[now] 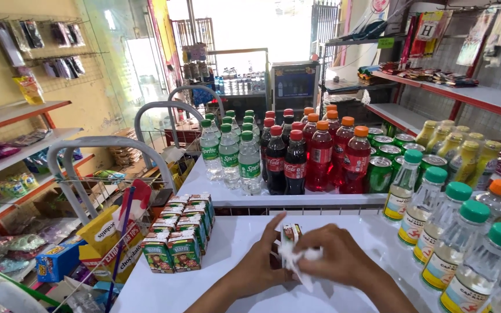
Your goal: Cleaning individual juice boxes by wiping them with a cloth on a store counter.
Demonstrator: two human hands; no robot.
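Low in the head view, both my hands meet over a white counter (233, 237). My left hand (259, 268) steadies a small juice carton (290, 233) that stands upright between my hands. My right hand (334, 258) presses a crumpled white cloth (294, 259) against the carton's front. A block of several matching small cartons (179, 232) sits in rows at the counter's left edge, a hand's width from my left hand.
Clear bottles with green caps (458, 237) line the right. Behind stand clear, dark and red soda bottles (288, 153), green cans (387, 156) and yellow bottles (459, 150). Wire racks with snack boxes (105, 232) stand left, shelves on both walls.
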